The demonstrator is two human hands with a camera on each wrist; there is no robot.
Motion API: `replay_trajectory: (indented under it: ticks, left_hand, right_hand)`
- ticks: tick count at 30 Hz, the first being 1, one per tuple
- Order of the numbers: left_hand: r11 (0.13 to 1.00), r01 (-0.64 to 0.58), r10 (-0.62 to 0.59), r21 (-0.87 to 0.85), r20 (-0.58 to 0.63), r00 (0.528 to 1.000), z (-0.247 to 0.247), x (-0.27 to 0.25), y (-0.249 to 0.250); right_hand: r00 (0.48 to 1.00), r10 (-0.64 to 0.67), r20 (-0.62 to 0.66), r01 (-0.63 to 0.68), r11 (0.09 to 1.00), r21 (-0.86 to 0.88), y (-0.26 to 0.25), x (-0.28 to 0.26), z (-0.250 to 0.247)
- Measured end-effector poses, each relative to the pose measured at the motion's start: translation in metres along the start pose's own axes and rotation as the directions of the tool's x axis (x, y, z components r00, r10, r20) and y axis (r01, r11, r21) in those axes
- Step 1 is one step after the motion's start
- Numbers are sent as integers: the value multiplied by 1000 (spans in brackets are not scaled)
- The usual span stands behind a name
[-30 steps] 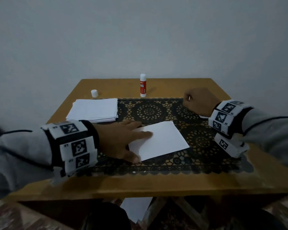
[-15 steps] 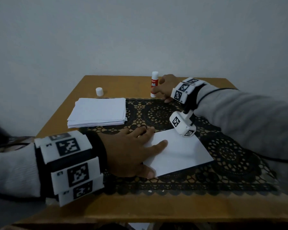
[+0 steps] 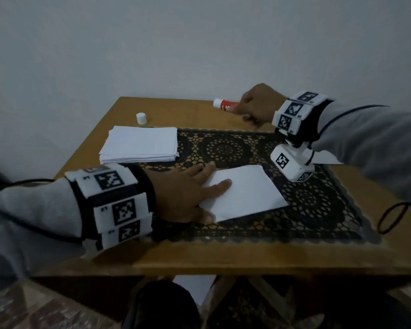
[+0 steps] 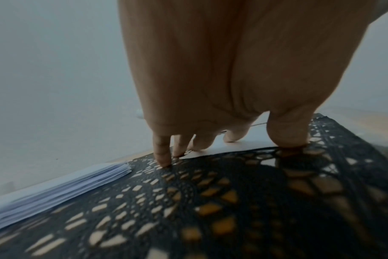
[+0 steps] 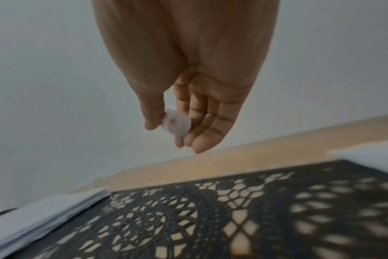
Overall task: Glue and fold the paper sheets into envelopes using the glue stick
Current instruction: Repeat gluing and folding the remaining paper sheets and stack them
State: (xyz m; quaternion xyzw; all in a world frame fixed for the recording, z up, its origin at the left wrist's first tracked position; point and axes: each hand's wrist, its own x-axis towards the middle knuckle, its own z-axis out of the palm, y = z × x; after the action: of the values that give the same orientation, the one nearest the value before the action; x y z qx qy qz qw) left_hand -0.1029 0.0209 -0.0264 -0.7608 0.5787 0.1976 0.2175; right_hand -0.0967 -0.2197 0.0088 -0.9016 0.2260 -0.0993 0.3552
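The wooden desk (image 3: pixel 176 255) carries a black lace mat (image 3: pixel 318 210) across its middle. Beyond the mat's far left corner stands a small white cap (image 3: pixel 141 118); a paper stack (image 3: pixel 140 144) overlaps that corner, partly on bare wood.

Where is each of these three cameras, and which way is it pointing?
Head: worn high, facing forward and down at the table; both hands and sleeves show.
Left wrist: looks along the left hand pressing the paper sheet.
Right wrist: looks along the right hand gripping the glue stick.
All three share the lace mat.
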Motion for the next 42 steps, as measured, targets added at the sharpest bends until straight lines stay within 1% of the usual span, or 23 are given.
replay_trajectory:
  ticks: [2,3,5,6,9,11,14,16,18,22,24,26,30,32,34,37,42]
  left_hand:
    - [999,28,-29,-43,-27,999,3,-5,5]
    - [998,41,-44,-47,-46,998,5,-8,8]
    - [999,42,-44,-29,-91,995,8,-13,15]
    - [999,29,-32,-30,-93,995,10,-16,20]
    - [997,7,-10,-74,-33,999,14,-25,29]
    - [998,2,-3,-64,-14,1000,14,-29,32]
    - [1000,-8,7,-28,-24,1000,15,-30,32]
    - [1000,-11,12,28,-37,999,17,-29,31]
    - [998,-13,16,59,-49,999,20,-28,30]
    - [997,-25,28,70,-52,998,21,-26,28]
    - [997,-29,33,78,-54,998,20,-25,28]
    - [996,-32,36,80,-54,998,20,-25,28]
    - [996,-26,31,88,-60,998,20,-25,30]
    - [996,-21,26,82,-53,998,18,-25,31]
    - [997,-14,17,75,-47,999,17,-26,32]
    - [998,-3,6,69,-49,999,16,-27,34]
    - [997,29,-24,76,-65,998,6,-27,36]
  right_hand:
    - [999,-46,-27,44,997,-59,-2,-20,-14]
    - [998,-64,-25,63,996,-60,-3,-30,-18]
    - [996,-89,10,89,996,-31,-5,-49,-21]
    - [995,-93,37,94,995,-24,-6,-58,-20]
    - [984,-118,133,125,991,-52,-11,-80,-7]
    - [971,-154,185,172,982,-82,-18,-92,5]
    - [949,-213,235,235,969,-72,-28,-102,23]
    - [939,-239,248,260,964,-55,-33,-103,33]
    - [933,-248,261,271,961,-57,-34,-101,41]
    - [926,-237,295,275,957,-91,-29,-98,53]
    - [929,-234,287,267,960,-81,-26,-94,56]
    - [931,-249,268,287,952,-111,-24,-90,58]
    - [907,-332,257,395,884,-251,-27,-87,61]
    - [902,-349,254,416,861,-294,-30,-87,60]
    - [905,-340,255,412,850,-330,-29,-86,55]
    - [920,-305,244,377,859,-347,-19,-86,43]
    - [950,-251,183,304,877,-372,6,-88,20]
